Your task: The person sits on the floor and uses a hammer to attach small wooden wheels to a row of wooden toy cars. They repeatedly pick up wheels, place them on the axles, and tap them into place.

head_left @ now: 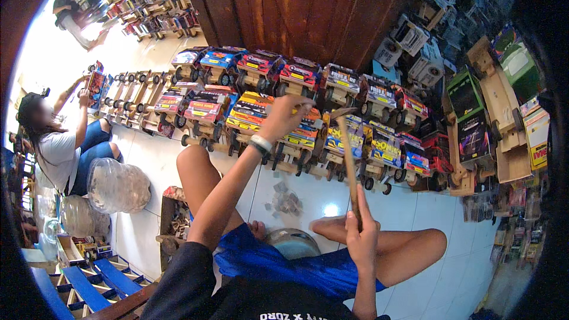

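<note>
My right hand [362, 237] is wrapped round the wooden handle of a hammer [348, 166], held upright with its metal head above the toy trucks. Over the middle of the rows is my left hand [287, 117], wearing a pale wristband and a dark one. Its fingers are pinched together, and whatever they hold is too small to make out. Right below it sits an orange and yellow toy truck [246, 112] with wooden wheel frames. Two rows of colourful toy trucks stretch across the floor, among them a yellow and blue toy truck [384, 145] right of the hammer.
Scrap pieces [285, 200] lie on the tiles before my crossed legs. A wooden box of small parts [176, 216] and a clear plastic jar [118, 185] stand left. Another person [59, 142] sits far left, holding a toy truck [96, 86]. Larger toy trucks [474, 124] are stacked right.
</note>
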